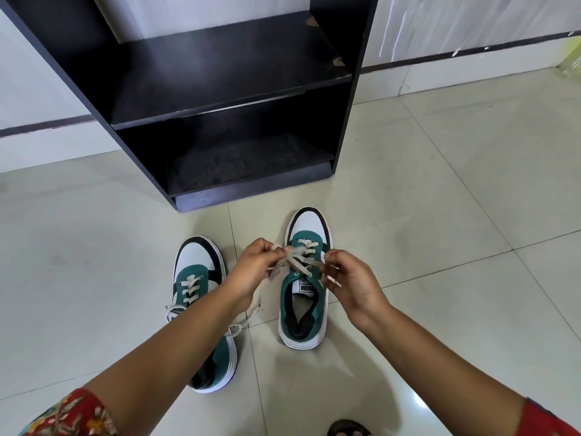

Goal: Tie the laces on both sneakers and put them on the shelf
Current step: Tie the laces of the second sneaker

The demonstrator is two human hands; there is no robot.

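Observation:
Two teal, white and black sneakers stand on the tiled floor, toes toward a black shelf unit [226, 99]. Over the right sneaker [306, 228], my left hand [253, 272] pinches one end of its pale laces [297, 258] while my right hand [352, 281] pinches the other end, the two strands crossed above the tongue. The left sneaker [196, 262] sits partly under my left forearm. A bow of lace [174, 309] shows at its left side, and more lace trails beside my wrist.
The shelf unit has two open compartments, a middle board [220, 83] and a bottom board [248, 171], both holding nothing. White walls with a dark skirting line run behind it. My toes [347, 429] show at the bottom edge. Pale floor tiles [456, 215] spread around.

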